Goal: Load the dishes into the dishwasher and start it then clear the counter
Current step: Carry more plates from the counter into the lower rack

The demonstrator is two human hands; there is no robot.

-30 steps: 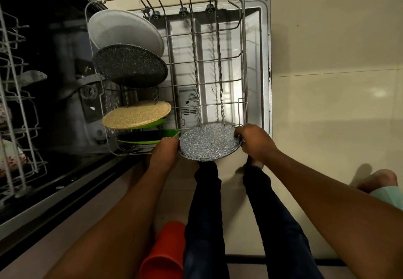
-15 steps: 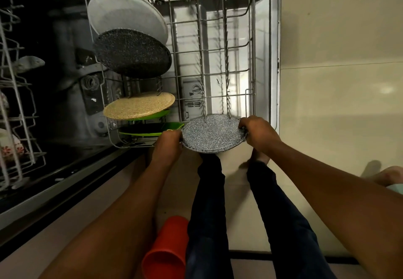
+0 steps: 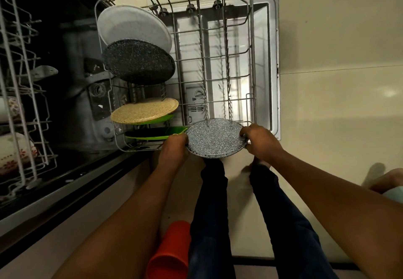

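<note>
A person stands over a pulled-out lower dishwasher rack (image 3: 250, 60). Left hand (image 3: 174, 147) and right hand (image 3: 259, 141) grip opposite edges of a grey speckled plate (image 3: 214, 138) at the rack's near end, beside a green plate (image 3: 152, 134).

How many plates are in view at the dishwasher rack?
6. Far to near: round white plate, black speckled plate, tan speckled plate, lime green plate close beside it, second green plate. Left hand and right hand hold a grey speckled plate. Others may be hidden.
</note>
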